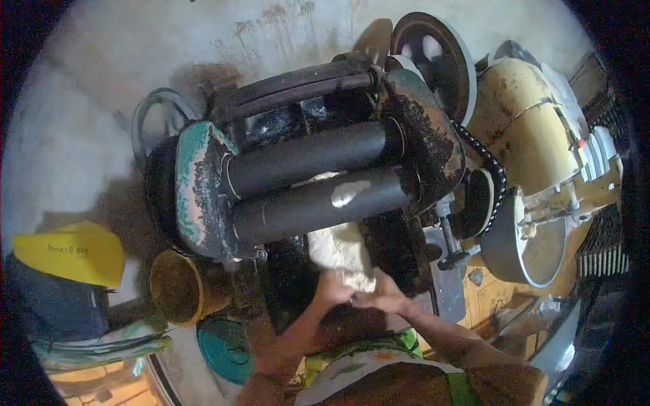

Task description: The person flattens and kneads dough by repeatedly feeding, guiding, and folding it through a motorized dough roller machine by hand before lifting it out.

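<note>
A long pale slab of dough comes out below the lower dark roller of a machine and reaches down to my hands. My left hand is closed on the dough's near end from the left side. From the right, my right hand grips the same end, its fingers wrapped round it. More pale dough shows in the gap between the lower roller and the upper roller. A bright patch lies on the lower roller.
A large wheel and a chain are on the machine's right. Beyond stands a cream mixer with a metal bowl. To the left are a yellow-rimmed bucket, a teal lid and a yellow bag.
</note>
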Available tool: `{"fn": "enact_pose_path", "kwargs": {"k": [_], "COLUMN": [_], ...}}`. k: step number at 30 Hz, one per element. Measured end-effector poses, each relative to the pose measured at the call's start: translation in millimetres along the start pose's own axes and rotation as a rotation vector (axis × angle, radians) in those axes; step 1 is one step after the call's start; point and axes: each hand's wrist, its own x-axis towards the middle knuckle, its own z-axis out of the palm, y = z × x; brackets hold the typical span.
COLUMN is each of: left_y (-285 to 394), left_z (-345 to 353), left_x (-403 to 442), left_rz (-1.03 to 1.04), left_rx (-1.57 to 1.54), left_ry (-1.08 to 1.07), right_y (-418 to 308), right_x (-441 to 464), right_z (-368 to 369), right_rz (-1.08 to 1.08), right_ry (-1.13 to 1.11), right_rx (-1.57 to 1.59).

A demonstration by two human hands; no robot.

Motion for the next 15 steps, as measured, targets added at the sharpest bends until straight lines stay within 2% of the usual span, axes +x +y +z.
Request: {"fn": "enact_pose_path", "kwargs": {"k": [1,2,3,5,7,8,9,10,12,14,15], "left_y": [57.0,117.2,109.9,114.9,160.8,163.5,163.4,161.5,105.1,34.8,-34.2], "left_z": [-36.3,-80.6,-92.6,-115.7,-148.2,-153.9,-155.5,-154.0,-115.6,-89.2,-68.5], "left_x": [14.0,39.4,59.6,65.6,51.4,42.9,30.4,19.1,3.3,7.6,4.6], "left_rz": [-0.094,-0.19,-0.217,-0.239,0.154,0.146,0.204,0.262,-0.023,-0.536,-0.537], "left_rx": [-0.191,-0.384,-0.433,-0.476,-0.764,-0.763,-0.53,-0.291,-0.914,-1.222,-1.225], "left_ry": [0.086,0.172,0.16,0.148,0.366,0.364,0.466,0.565,0.706,0.817,0.816], "right_y": [-14.3,-43.3,-71.3,-117.4,-127.5,-138.5,-158.9,-180.7,-224.8,-242.5,-242.9], "right_x": [1.8,10.9,21.5,44.0,96.3,116.6,135.1,149.4,180.1,200.6,209.2], "right_z": [5.2,14.9,25.2,41.3,38.4,32.4,28.4,29.3,30.7,20.1,13.6], "right_rz": [0.002,-0.192,-0.389,-0.602,-0.571,-0.712,-0.861,-0.814,-0.722,-0.672,-0.774], "right_ry": [-0.001,0.176,0.353,0.675,0.833,0.872,0.905,0.878,0.846,0.827,0.851], "right_rx": [-0.003,-0.133,-0.261,-0.9,-1.2,-1.292,-1.383,-1.34,-1.272,-1.251,-1.108]}}
